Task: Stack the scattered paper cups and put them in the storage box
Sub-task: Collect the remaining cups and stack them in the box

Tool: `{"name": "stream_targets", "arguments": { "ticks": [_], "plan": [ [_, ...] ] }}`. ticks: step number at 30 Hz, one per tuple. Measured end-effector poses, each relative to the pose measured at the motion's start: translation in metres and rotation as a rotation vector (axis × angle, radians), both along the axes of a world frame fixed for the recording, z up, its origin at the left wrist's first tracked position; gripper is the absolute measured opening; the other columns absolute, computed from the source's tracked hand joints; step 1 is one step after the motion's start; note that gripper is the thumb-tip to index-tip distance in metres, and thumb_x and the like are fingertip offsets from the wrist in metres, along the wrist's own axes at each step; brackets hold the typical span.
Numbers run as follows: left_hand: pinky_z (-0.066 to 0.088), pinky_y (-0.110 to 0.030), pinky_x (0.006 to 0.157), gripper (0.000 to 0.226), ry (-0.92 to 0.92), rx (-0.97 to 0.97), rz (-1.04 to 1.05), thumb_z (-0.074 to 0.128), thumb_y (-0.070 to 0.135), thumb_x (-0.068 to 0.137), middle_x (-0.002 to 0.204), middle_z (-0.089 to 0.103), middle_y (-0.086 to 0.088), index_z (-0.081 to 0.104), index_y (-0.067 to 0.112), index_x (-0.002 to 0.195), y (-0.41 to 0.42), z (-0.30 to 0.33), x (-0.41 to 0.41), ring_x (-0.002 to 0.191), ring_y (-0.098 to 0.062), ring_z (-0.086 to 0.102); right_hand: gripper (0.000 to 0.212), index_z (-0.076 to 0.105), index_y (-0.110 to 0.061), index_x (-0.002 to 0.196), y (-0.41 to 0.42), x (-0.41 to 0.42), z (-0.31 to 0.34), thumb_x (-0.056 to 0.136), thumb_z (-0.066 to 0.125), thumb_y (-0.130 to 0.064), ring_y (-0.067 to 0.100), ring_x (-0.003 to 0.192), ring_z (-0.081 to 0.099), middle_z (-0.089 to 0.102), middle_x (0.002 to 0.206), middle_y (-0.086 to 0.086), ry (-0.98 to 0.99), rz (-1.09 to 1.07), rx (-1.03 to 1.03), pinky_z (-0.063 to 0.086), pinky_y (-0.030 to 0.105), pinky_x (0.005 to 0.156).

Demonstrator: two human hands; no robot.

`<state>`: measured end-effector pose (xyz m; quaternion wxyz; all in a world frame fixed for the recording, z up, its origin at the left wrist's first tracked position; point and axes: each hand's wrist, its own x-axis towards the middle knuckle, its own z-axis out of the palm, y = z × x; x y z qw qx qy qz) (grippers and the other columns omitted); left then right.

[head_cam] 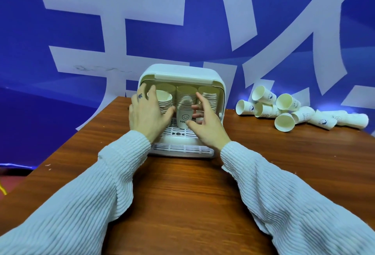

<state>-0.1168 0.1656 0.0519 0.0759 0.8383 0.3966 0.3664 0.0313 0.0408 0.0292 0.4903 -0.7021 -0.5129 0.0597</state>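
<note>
A white storage box (205,76) stands at the table's far edge with its front open. Inside stand three stacks of paper cups. My left hand (148,116) wraps around the left stack (165,100), whose top cup tilts toward me. The middle stack (185,102) has a smiley face printed on its bottom cup. My right hand (205,126) reaches in between the middle stack and the right stack (211,96), fingers spread and touching the right stack. A heap of loose paper cups (284,108) lies on its side to the right of the box.
The brown wooden table (182,183) stretches toward me. The box's slotted white tray (180,149) juts out at the front. A blue banner with large white characters (182,21) hangs behind. The table's left edge runs diagonally.
</note>
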Motion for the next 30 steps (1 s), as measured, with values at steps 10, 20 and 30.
{"name": "stream_targets", "arguments": {
  "ticks": [10, 20, 30],
  "plan": [
    [0.046, -0.033, 0.095, 0.027, -0.377, 0.190, -0.532, 0.063, 0.021, 0.088, 0.110, 0.064, -0.006, 0.067, 0.009, 0.111, -0.079, 0.010, 0.046, 0.105, -0.024, 0.059, 0.044, 0.057, -0.030, 0.132, -0.034, 0.012, 0.000, 0.091, 0.066, -0.017, 0.007, 0.119, 0.060, 0.063, 0.130, -0.010, -0.118, -0.060, 0.127, 0.053, 0.041, 0.102],
    [0.049, -0.042, 0.098, 0.027, -0.335, -0.148, -0.777, 0.066, 0.019, 0.089, 0.113, 0.062, -0.002, 0.067, 0.012, 0.115, -0.165, -0.022, 0.153, 0.108, -0.021, 0.060, 0.017, 0.063, -0.030, 0.103, -0.127, 0.096, -0.023, 0.094, 0.063, -0.015, 0.009, 0.094, 0.060, 0.061, 0.098, -0.015, -0.146, -0.355, 0.110, 0.050, 0.033, 0.082],
    [0.048, -0.039, 0.107, 0.044, -0.093, -0.346, -0.821, 0.062, 0.035, 0.095, 0.137, 0.051, 0.010, 0.053, 0.028, 0.138, -0.187, -0.084, 0.217, 0.127, -0.009, 0.051, 0.041, 0.063, -0.032, 0.131, -0.171, 0.186, -0.057, 0.092, 0.058, -0.021, 0.016, 0.126, 0.051, 0.057, 0.137, -0.007, -0.067, -0.718, -0.035, 0.045, 0.043, 0.107]
  ]
}}
